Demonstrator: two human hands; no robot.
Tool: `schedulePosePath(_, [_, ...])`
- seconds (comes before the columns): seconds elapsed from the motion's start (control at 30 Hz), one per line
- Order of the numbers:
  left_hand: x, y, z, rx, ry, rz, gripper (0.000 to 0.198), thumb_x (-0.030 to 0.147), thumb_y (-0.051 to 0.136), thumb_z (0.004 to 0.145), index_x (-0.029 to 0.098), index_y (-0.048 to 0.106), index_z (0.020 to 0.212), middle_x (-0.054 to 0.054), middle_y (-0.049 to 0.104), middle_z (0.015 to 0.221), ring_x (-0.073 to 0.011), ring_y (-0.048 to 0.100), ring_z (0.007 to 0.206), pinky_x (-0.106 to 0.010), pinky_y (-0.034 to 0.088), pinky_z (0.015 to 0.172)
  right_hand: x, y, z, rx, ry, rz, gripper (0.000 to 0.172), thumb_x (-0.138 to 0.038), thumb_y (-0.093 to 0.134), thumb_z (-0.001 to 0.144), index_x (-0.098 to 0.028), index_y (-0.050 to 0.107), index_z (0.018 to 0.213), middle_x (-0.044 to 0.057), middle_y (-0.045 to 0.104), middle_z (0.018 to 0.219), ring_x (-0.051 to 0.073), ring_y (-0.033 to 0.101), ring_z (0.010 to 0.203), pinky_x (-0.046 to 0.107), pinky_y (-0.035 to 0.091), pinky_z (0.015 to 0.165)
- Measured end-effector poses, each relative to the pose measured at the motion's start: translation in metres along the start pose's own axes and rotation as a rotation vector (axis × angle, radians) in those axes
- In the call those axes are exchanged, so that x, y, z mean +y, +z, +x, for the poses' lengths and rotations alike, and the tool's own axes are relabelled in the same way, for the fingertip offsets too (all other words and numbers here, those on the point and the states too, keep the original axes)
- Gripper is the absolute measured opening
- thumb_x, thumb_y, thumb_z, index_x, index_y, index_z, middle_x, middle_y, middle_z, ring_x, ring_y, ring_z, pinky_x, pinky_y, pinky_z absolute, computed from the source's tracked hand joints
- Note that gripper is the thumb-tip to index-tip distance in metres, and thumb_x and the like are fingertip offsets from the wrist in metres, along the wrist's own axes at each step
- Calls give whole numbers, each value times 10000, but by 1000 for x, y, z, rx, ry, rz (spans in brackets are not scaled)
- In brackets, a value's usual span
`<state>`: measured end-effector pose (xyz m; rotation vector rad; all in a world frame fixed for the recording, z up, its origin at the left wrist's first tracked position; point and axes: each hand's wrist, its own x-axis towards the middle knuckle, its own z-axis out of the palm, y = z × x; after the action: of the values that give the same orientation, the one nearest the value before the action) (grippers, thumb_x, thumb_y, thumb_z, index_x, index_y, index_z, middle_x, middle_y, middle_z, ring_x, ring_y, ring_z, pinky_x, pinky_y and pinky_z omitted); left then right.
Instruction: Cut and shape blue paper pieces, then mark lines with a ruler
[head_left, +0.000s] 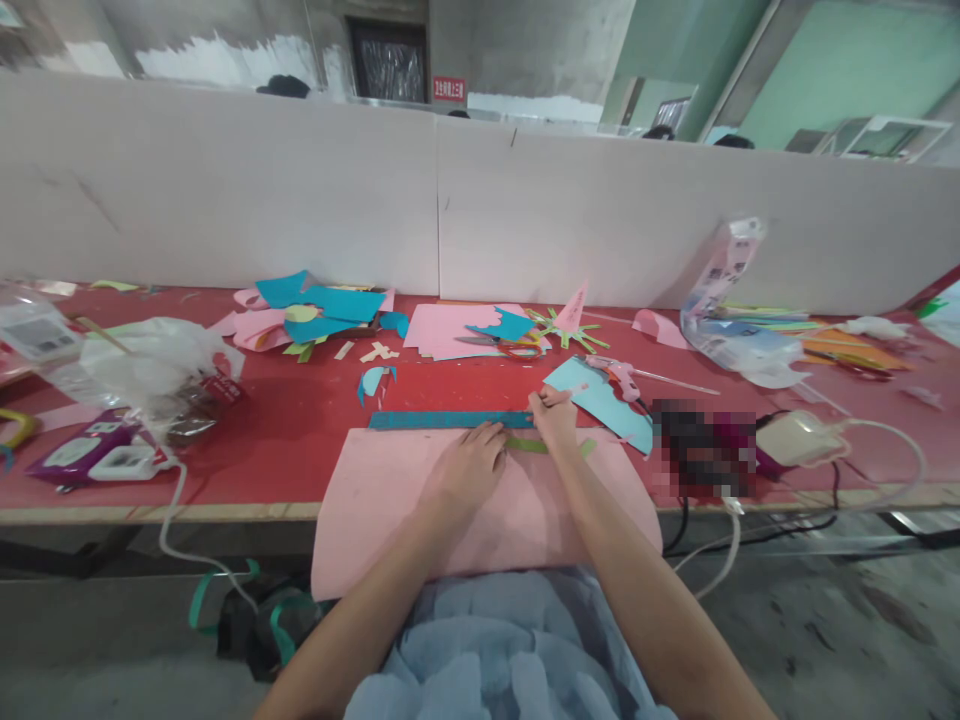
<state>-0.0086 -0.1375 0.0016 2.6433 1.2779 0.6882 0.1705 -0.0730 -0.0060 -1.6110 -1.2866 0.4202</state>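
Observation:
A large pink paper sheet [390, 510] lies before me and hangs over the table's front edge. Along its far edge runs a long straight blue strip [442, 421]; whether it is paper or a ruler I cannot tell. My left hand [476, 460] rests flat on the pink sheet, fingertips at the strip's near edge. At the strip's right end, my right hand [555, 415] is closed around a thin pen-like stick [576, 389], mostly hidden by the fingers. A narrow green paper strip [529, 445] lies between and beneath my hands.
Scissors [517, 348] lie on pink paper at the back. A pink glue gun [621, 378] rests by a light blue sheet [604, 405]. Blue and pink scraps [322, 310] are piled back left. Cables [731, 560] hang at right. A white partition [300, 190] stands behind.

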Motion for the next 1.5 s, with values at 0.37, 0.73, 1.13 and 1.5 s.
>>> schedulePosePath(0.37, [-2,3,0,0,6,1,339,175,400,913,168,549,1218,-75,524,1345,-188,441,1275,-368,359,1075,-3,-2,-2,9,-20,-16,213,-332,465,756,-234,395,581,-52,514,483,145,607,479,210,398,468])
schedulePosePath(0.73, [-1,1,0,0,13,3,337,173,409,908,151,560,1208,-74,533,1334,-199,452,1261,-355,346,1084,-1,0,0,-14,12,-45,202,-328,479,747,-229,435,576,-39,563,484,153,625,511,213,414,497])
schedulePosePath(1.13, [-1,1,-1,-6,-9,12,344,190,396,921,169,549,1228,-69,524,1347,-190,447,1267,-358,350,1079,0,-3,1,61,-31,22,210,-308,437,758,-239,369,572,-31,536,461,170,622,510,218,403,467])
schedulePosePath(1.5, [1,-3,0,-30,5,5,370,195,425,907,173,533,1260,-57,453,1415,-202,367,1331,-354,308,1109,0,2,-1,-53,-41,136,267,-398,492,798,-240,416,596,-45,519,432,167,627,502,234,455,507])
